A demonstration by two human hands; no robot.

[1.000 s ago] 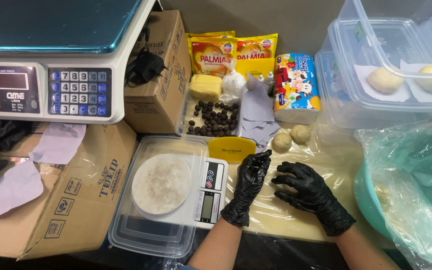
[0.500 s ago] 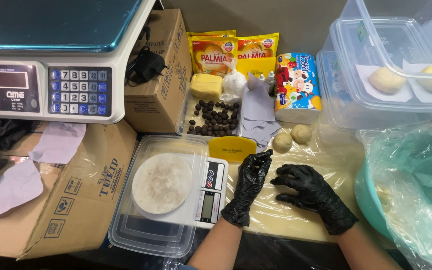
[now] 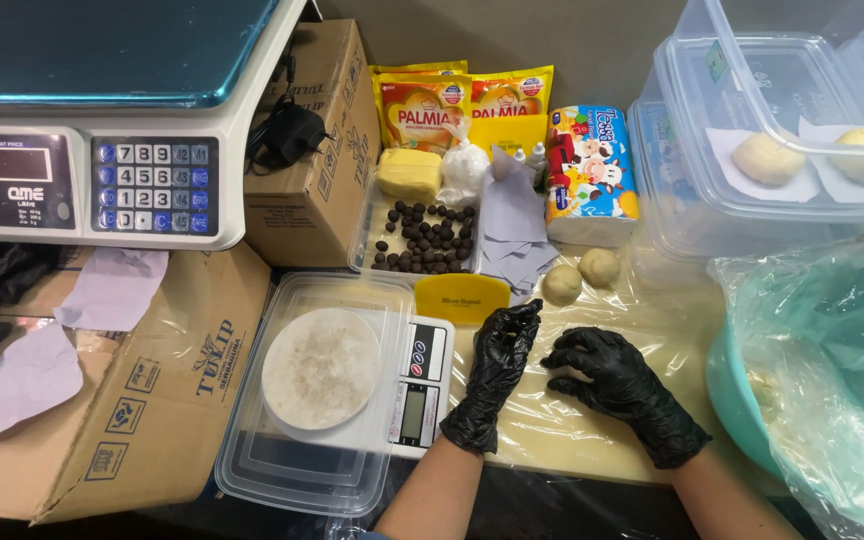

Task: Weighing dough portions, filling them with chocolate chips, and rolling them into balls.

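Note:
Both my hands wear black gloves and rest on a plastic-covered board (image 3: 562, 440). My left hand (image 3: 494, 378) stands on its edge with the fingers bent together. My right hand (image 3: 620, 388) lies palm down close beside it, fingers curled toward the left hand. Whatever may sit between or under them is hidden. Two small dough balls (image 3: 562, 285) (image 3: 600, 266) lie just beyond the hands. A yellow scraper (image 3: 462, 297) lies by my left fingertips.
A small digital scale (image 3: 422, 385) at left carries a clear lid and a round white disc (image 3: 320, 368). Behind are a tray of dark balls (image 3: 427, 240), a butter block (image 3: 409, 172) and yellow packets (image 3: 422, 105). A clear box (image 3: 712, 215) holds dough. A teal bowl (image 3: 737, 400) sits under plastic.

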